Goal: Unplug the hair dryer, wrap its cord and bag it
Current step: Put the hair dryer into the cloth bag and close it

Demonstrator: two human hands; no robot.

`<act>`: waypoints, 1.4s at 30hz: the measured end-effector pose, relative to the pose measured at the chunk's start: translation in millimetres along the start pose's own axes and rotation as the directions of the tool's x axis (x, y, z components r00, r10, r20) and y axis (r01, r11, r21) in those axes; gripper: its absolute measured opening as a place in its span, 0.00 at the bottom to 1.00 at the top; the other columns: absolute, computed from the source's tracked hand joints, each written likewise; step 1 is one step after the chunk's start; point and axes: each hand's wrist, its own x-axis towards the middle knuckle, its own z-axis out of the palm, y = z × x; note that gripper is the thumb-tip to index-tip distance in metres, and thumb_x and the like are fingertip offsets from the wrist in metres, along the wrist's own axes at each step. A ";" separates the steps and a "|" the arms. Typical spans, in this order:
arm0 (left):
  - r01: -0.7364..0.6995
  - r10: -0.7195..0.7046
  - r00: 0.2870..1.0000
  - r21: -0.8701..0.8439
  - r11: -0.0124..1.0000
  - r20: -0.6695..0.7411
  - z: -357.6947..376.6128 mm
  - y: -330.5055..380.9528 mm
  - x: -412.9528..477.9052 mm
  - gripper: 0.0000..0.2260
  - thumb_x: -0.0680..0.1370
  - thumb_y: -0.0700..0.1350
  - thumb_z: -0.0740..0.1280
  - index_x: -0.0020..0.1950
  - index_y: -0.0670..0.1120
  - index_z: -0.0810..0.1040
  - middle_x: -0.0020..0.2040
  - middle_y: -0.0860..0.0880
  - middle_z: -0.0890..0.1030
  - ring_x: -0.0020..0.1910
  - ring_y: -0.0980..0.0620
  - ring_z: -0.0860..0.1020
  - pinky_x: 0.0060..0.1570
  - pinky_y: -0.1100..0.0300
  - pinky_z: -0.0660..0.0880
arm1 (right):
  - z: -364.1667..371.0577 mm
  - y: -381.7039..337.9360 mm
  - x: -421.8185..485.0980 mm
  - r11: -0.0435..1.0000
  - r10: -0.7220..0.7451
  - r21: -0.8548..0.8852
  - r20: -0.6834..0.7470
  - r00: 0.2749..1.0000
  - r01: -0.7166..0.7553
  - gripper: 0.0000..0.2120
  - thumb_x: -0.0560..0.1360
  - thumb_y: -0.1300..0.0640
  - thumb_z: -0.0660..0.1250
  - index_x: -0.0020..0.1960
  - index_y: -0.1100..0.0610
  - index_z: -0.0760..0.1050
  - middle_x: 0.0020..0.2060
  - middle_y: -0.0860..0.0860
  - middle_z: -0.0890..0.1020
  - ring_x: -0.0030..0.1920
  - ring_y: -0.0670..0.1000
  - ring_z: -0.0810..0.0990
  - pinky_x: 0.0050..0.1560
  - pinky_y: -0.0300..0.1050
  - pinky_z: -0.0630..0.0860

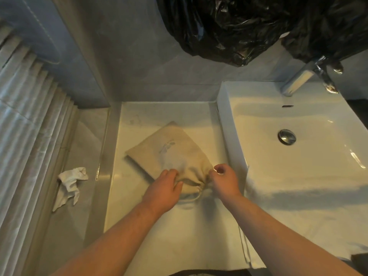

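Head view is showing a beige drawstring bag lying on the white counter just beside the washbasin, its gathered mouth pointing toward the person. The hair dryer itself is not showing; judging by the bag's full middle, it is probably sitting inside already, cord and all.

The left hand is gripping the bunched neck, fingers over the cloth and thumb against the gather. The right hand is curling at the mouth's right side, touching the bag; whether it is pinching cloth or cord, I cannot tell. A loop of drawstring is trailing out below the neck, between the two hands.

The step in hand appears to be cinching the bag closed, so the task is looking nearly done. Doing it well is likely meaning keeping the left hand pinning the neck while the right is drawing the string straight away from the mouth, evenly, so the gather is closing without dragging the bag across the counter toward the basin's edge. A crumpled white cloth is lying well apart, to the left.
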 end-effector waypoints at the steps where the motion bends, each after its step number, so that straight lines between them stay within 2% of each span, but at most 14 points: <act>1: -0.030 0.030 0.999 -0.003 1.000 0.023 -0.2 -0.1 0.7 0.13 0.81 0.52 0.60 0.61 0.47 0.73 0.56 0.47 0.76 0.54 0.46 0.78 0.53 0.51 0.75 | 0.3 -0.3 1.8 1.000 0.014 -0.005 -0.001 1.000 -0.014 0.07 0.71 0.57 0.67 0.49 0.56 0.75 0.48 0.51 0.78 0.47 0.52 0.76 0.46 0.43 0.69; 3: -0.067 0.069 0.997 -0.031 0.997 0.044 -4.7 -4.5 4.4 0.13 0.81 0.54 0.58 0.57 0.48 0.76 0.53 0.48 0.78 0.51 0.47 0.79 0.52 0.52 0.75 | 0.8 0.3 5.1 0.999 0.026 -0.029 -0.019 0.999 -0.027 0.14 0.70 0.55 0.69 0.56 0.55 0.74 0.54 0.52 0.77 0.52 0.53 0.76 0.49 0.43 0.69; 5: -0.052 0.046 0.996 -0.085 0.995 -0.076 -16.0 -14.4 14.8 0.18 0.78 0.56 0.57 0.55 0.45 0.79 0.51 0.45 0.80 0.50 0.45 0.79 0.52 0.52 0.75 | 1.1 0.8 6.4 0.997 0.017 -0.073 -0.078 0.997 -0.023 0.23 0.69 0.52 0.71 0.62 0.57 0.74 0.59 0.55 0.76 0.58 0.56 0.76 0.56 0.46 0.72; 7: 0.015 -0.031 0.968 -0.066 0.998 -0.251 -30.0 -33.8 34.0 0.21 0.76 0.55 0.60 0.56 0.40 0.80 0.52 0.39 0.81 0.52 0.39 0.78 0.55 0.49 0.75 | 1.6 0.7 4.7 0.994 0.022 -0.106 -0.137 0.990 -0.037 0.27 0.68 0.49 0.72 0.64 0.59 0.73 0.60 0.57 0.77 0.60 0.58 0.76 0.58 0.50 0.73; 9: 0.144 -0.135 0.945 0.009 0.990 -0.297 -43.6 -53.8 55.5 0.20 0.78 0.52 0.64 0.62 0.39 0.78 0.57 0.36 0.79 0.57 0.36 0.76 0.59 0.46 0.72 | 2.6 1.2 0.3 0.986 0.068 -0.144 -0.152 0.986 -0.090 0.29 0.69 0.44 0.71 0.63 0.60 0.73 0.59 0.57 0.79 0.59 0.60 0.78 0.56 0.51 0.74; 13: 0.199 -0.190 0.967 0.038 0.979 -0.171 -57.1 -68.7 92.4 0.23 0.80 0.54 0.64 0.67 0.39 0.73 0.63 0.36 0.75 0.63 0.35 0.73 0.62 0.46 0.70 | 9.0 7.0 -2.7 0.954 0.203 -0.226 -0.003 0.979 -0.198 0.35 0.68 0.30 0.58 0.60 0.58 0.74 0.55 0.57 0.81 0.54 0.62 0.80 0.56 0.54 0.77; 15: 0.229 -0.229 0.971 -0.014 0.973 -0.071 -60.3 -69.4 109.0 0.23 0.80 0.55 0.62 0.67 0.40 0.71 0.65 0.36 0.75 0.64 0.36 0.73 0.60 0.49 0.70 | 14.6 11.2 0.0 0.964 0.259 -0.102 0.155 0.953 -0.245 0.37 0.64 0.25 0.53 0.53 0.53 0.76 0.51 0.55 0.82 0.52 0.60 0.81 0.56 0.58 0.78; 18: 0.269 -0.267 0.963 -0.090 0.959 0.031 -62.6 -70.3 126.1 0.22 0.81 0.57 0.60 0.64 0.41 0.74 0.62 0.38 0.78 0.59 0.38 0.77 0.54 0.52 0.72 | 21.9 13.3 5.7 0.916 0.338 0.120 0.288 0.896 -0.384 0.41 0.59 0.24 0.58 0.60 0.52 0.74 0.53 0.50 0.82 0.53 0.55 0.81 0.59 0.58 0.77; 22: 0.276 -0.271 0.961 -0.141 0.951 0.053 -62.2 -67.1 134.2 0.22 0.82 0.55 0.60 0.65 0.39 0.73 0.62 0.40 0.78 0.58 0.39 0.77 0.51 0.55 0.70 | 28.8 10.4 9.9 0.849 0.358 0.267 0.343 0.869 -0.455 0.32 0.67 0.36 0.68 0.64 0.54 0.70 0.54 0.51 0.81 0.54 0.53 0.81 0.62 0.56 0.75; 26: 0.269 -0.260 0.963 -0.241 0.933 0.068 -59.3 -67.7 137.0 0.22 0.82 0.54 0.61 0.70 0.40 0.72 0.67 0.40 0.76 0.64 0.41 0.75 0.59 0.55 0.69 | 32.4 10.4 14.7 0.814 0.355 0.348 0.336 0.872 -0.465 0.29 0.69 0.40 0.70 0.64 0.54 0.69 0.56 0.50 0.80 0.57 0.53 0.79 0.65 0.56 0.73; 28: 0.306 -0.308 0.950 -0.292 0.906 0.040 -57.6 -69.3 136.5 0.19 0.82 0.53 0.62 0.64 0.40 0.75 0.61 0.41 0.78 0.57 0.42 0.76 0.52 0.56 0.69 | 31.6 11.2 16.5 0.799 0.332 0.391 0.349 0.876 -0.458 0.24 0.72 0.42 0.69 0.63 0.51 0.67 0.57 0.49 0.79 0.58 0.53 0.78 0.66 0.56 0.72; 34: 0.372 -0.421 0.906 -0.542 0.754 0.036 -55.4 -70.3 130.5 0.10 0.80 0.47 0.67 0.42 0.45 0.71 0.43 0.43 0.78 0.43 0.44 0.77 0.42 0.53 0.72 | 23.9 11.9 18.4 0.718 0.249 0.538 0.394 0.885 -0.442 0.20 0.74 0.48 0.70 0.64 0.51 0.72 0.57 0.52 0.83 0.57 0.54 0.82 0.61 0.54 0.76; 38: 0.348 -0.438 0.897 -0.697 0.627 0.054 -59.8 -66.1 116.2 0.08 0.79 0.46 0.69 0.44 0.45 0.73 0.45 0.42 0.79 0.41 0.45 0.78 0.45 0.50 0.77 | 15.6 4.6 16.4 0.699 0.168 0.582 0.432 0.886 -0.416 0.17 0.76 0.50 0.68 0.62 0.53 0.77 0.55 0.54 0.85 0.56 0.54 0.83 0.61 0.55 0.76; 42: 0.271 -0.441 0.897 -0.808 0.523 0.016 -65.0 -56.0 98.9 0.07 0.79 0.46 0.69 0.46 0.45 0.73 0.45 0.42 0.80 0.40 0.47 0.79 0.44 0.53 0.76 | 1.3 -14.6 13.1 0.668 0.148 0.636 0.394 0.907 -0.385 0.10 0.75 0.54 0.68 0.56 0.54 0.79 0.48 0.51 0.87 0.47 0.49 0.86 0.48 0.47 0.79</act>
